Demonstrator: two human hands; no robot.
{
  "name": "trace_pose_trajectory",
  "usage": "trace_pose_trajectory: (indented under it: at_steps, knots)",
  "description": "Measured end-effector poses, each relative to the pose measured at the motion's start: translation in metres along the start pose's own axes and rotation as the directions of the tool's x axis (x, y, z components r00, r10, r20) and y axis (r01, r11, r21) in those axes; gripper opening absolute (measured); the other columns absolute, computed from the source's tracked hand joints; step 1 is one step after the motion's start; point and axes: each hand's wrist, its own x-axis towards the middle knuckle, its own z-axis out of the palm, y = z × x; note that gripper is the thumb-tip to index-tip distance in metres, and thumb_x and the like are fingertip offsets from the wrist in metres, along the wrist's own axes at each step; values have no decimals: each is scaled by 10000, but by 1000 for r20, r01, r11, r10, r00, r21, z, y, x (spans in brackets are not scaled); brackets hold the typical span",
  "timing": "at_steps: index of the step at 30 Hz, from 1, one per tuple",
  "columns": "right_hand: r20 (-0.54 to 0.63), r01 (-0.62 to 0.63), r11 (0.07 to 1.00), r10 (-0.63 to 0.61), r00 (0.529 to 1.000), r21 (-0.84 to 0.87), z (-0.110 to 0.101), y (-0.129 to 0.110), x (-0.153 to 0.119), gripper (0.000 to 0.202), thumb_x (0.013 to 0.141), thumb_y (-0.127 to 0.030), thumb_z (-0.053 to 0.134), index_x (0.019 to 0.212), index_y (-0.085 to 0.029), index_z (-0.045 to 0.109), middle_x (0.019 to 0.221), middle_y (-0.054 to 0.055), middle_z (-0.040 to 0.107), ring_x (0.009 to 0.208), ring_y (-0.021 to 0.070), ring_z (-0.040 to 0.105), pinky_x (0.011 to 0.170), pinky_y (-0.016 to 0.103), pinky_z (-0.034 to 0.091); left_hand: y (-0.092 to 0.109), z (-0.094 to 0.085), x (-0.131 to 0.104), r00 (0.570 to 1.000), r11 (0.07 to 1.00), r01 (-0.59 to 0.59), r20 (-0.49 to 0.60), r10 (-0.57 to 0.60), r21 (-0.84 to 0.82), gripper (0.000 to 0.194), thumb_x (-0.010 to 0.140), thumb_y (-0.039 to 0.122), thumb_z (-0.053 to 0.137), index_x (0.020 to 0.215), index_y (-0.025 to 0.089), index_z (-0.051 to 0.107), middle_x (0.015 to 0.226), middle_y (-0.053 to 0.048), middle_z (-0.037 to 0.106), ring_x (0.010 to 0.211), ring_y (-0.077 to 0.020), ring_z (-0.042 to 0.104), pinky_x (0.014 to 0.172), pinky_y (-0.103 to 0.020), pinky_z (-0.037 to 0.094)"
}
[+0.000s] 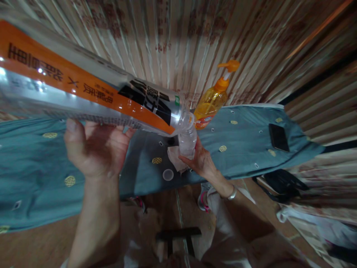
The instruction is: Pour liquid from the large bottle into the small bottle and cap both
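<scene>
My left hand [102, 150] is under a large clear plastic bottle [92, 93] with an orange and silver label, palm up, bearing it from below. The bottle lies tilted, its neck pointing right and down. Its mouth meets the top of a small clear bottle [187, 143], which my right hand [201, 158] grips around its side. Whether liquid is flowing between them I cannot tell. Beneath the small bottle is a whitish folded tissue or cloth [175, 158]. A round translucent cap or dish [168, 175] lies just left of it, near the table's front edge.
A teal patterned cloth [240, 145] covers the narrow table. Behind the small bottle stands a yellow pump bottle [211, 102]. A black phone [279, 137] lies at the right end. Pleated curtains [167, 48] hang behind. On the floor at right is a dark bag [281, 182].
</scene>
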Motion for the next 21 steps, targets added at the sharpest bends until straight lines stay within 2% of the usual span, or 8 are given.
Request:
trace_pose_trajectory:
  at_steps: [3, 6, 8, 11, 12, 13, 17, 21]
  knots:
    - [6, -7, 1000, 7, 1000, 17, -1, -1, 0, 1064, 869, -634, 823, 1660, -48, 419, 1492, 309, 707, 1327, 474, 737, 1075, 622, 668, -2, 0, 0, 1000, 1000, -4, 23, 4, -7, 534, 735, 602, 962, 1149, 329, 764, 986, -12, 736, 1066, -280, 740, 839, -386, 647]
    - [11, -21, 999, 21, 1000, 24, -1, -2, -1, 1065, 861, -604, 834, 1667, -58, 403, 1488, 310, 710, 1318, 467, 745, 1064, 629, 670, -3, 0, 0, 999, 1000, -22, 34, 23, -21, 568, 731, 617, 961, 1171, 316, 764, 973, 1, 727, 988, -241, 739, 795, -341, 637]
    - [5, -22, 1000, 22, 1000, 15, 0, -2, -1, 1061, 860, -617, 836, 1662, -68, 411, 1487, 315, 708, 1314, 466, 747, 1055, 627, 674, -2, 0, 0, 1000, 1000, -20, 20, 20, -21, 532, 729, 613, 948, 1141, 332, 764, 962, -2, 736, 987, -256, 752, 762, -350, 640]
    - [5, -9, 1000, 9, 1000, 3, -1, -1, -1, 1071, 869, -671, 819, 1654, -61, 419, 1477, 313, 714, 1313, 475, 745, 1041, 625, 680, 3, 0, -1, 1000, 1000, -5, -16, 5, 19, 448, 718, 627, 927, 1029, 353, 757, 939, -32, 762, 1156, -342, 750, 801, -422, 655]
    - [8, -5, 1000, 5, 1000, 1, -1, -1, -1, 1066, 875, -684, 809, 1651, -61, 427, 1468, 311, 720, 1311, 477, 745, 1039, 622, 682, 4, 1, -2, 997, 996, 71, 19, -72, 55, 428, 703, 586, 965, 1005, 369, 753, 958, -31, 771, 1253, -347, 720, 880, -434, 648]
    - [12, -3, 1000, 3, 1000, 2, -1, -1, -1, 1058, 882, -693, 799, 1649, -61, 435, 1464, 310, 722, 1311, 478, 744, 1042, 620, 682, 5, 1, -2, 997, 995, 78, 13, -79, 69, 418, 691, 589, 973, 972, 373, 750, 935, -31, 771, 1255, -345, 718, 870, -426, 644]
    - [13, -8, 1000, 8, 1000, 7, -1, -1, -1, 1063, 887, -699, 777, 1653, -46, 438, 1484, 323, 704, 1320, 490, 736, 1066, 633, 671, 2, 4, -1, 1000, 1000, -17, -5, 17, 7, 390, 739, 616, 918, 965, 341, 759, 858, -21, 746, 1060, -301, 759, 762, -379, 641]
    - [17, -16, 1000, 15, 1000, 10, -1, -3, 1, 1090, 875, -683, 784, 1664, -31, 407, 1509, 324, 687, 1337, 497, 724, 1076, 650, 659, -3, 2, 2, 998, 998, -46, 33, 48, -37, 411, 761, 586, 914, 1054, 341, 763, 867, -18, 743, 1029, -295, 752, 773, -369, 642]
